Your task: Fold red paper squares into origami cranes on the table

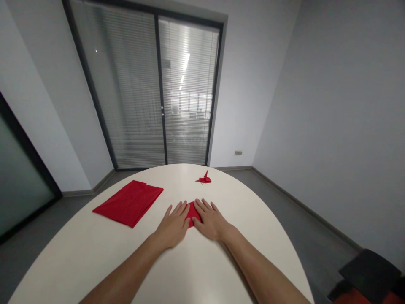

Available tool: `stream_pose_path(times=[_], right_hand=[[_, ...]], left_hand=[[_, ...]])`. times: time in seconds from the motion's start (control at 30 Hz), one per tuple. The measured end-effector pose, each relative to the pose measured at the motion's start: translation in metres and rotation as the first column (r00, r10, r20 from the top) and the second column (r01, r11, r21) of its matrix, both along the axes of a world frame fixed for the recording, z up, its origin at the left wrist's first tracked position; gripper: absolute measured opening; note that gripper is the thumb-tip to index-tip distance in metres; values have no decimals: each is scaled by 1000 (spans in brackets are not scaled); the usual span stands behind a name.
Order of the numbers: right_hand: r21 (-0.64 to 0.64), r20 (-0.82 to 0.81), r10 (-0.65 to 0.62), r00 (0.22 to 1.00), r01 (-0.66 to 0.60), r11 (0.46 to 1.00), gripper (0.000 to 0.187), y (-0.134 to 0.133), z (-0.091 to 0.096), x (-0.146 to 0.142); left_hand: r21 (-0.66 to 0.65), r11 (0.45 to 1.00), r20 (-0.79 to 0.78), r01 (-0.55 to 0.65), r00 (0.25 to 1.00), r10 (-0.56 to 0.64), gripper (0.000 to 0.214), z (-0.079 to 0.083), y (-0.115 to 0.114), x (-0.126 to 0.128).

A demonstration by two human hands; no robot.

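A small piece of red paper [193,212] lies flat on the white table, partly covered by both hands. My left hand [173,223] rests on its left side with fingers stretched out and the thumb near the paper's lower edge. Over the right side lies my right hand [210,219], fingers spread flat and pointing away from me. The paper's outer edges are hidden under the hands. Beyond them stands a folded red paper crane [204,178]. Larger red paper sheets [129,203] lie stacked to the left of my left hand.
The round white table [202,272] fills the lower view, its curved edge running along both sides. A black and red chair [368,274] stands at the lower right. Behind the table are glass panels with blinds [139,93] and grey-white walls.
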State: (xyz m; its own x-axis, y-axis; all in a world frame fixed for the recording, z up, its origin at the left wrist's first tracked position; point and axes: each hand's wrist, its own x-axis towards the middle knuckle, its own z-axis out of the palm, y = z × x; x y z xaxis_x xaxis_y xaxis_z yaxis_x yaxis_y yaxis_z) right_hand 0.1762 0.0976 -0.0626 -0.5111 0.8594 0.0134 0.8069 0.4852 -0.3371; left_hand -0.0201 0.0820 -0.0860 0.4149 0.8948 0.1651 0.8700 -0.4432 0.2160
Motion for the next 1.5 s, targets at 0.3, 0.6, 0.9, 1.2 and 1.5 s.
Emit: stream_pose_path(times=[0.3, 0.6, 0.9, 1.2, 1.5], right_hand=[[13, -2, 18, 1000, -18, 1000, 80, 12, -1, 17], [237, -71, 159, 985, -138, 962, 48, 13, 6, 16], [96, -63, -8, 998, 14, 995, 52, 16, -1, 18], [90, -92, 165, 982, -157, 984, 53, 6, 4, 13], [280, -87, 196, 977, -165, 946, 38, 9, 9, 16]], left_hand=[[81, 996, 35, -27, 999, 24, 51, 7, -5, 3], [221, 974, 15, -58, 998, 57, 42, 17, -8, 6], [108, 993, 94, 43, 994, -53, 45, 11, -3, -2], [232, 971, 133, 52, 988, -85, 34, 17, -8, 0], [250, 968, 73, 30, 996, -50, 29, 16, -9, 1]])
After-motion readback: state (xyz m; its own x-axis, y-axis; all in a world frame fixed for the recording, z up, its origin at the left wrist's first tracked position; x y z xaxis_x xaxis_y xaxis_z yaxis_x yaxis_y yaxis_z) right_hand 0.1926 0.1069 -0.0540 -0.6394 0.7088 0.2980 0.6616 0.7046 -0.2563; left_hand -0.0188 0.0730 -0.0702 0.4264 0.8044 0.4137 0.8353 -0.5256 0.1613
